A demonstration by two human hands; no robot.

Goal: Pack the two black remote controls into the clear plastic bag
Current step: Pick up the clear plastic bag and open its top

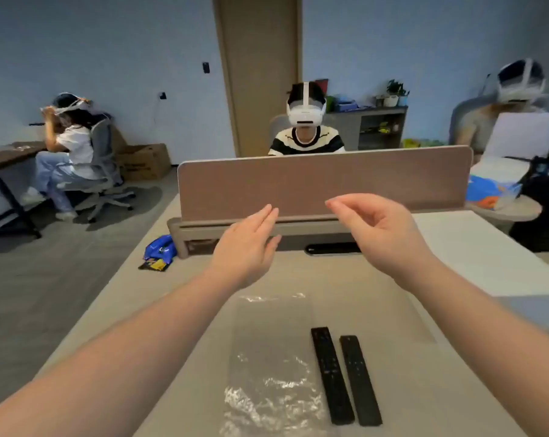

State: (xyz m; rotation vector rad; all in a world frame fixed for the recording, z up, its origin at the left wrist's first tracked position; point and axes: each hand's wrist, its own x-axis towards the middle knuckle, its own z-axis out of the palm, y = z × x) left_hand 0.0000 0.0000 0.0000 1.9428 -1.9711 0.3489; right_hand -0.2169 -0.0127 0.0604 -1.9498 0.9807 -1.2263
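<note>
Two long black remote controls lie side by side on the beige table: the left remote (pixel 331 375) and the right remote (pixel 360 380). Just left of them a clear plastic bag (pixel 271 367) lies flat, crinkled at its near end. Both of my arms reach forward above the table, well beyond the bag and remotes. My left hand (pixel 246 246) is held flat with fingers straight and holds nothing. My right hand (pixel 382 233) has its fingers loosely curled and apart, also with nothing in it.
A brown desk divider (pixel 323 181) stands across the far edge of the table. A blue snack packet (pixel 158 252) lies at the table's far left corner. Three people in headsets sit beyond. A cluttered side table (pixel 500 203) is at the right.
</note>
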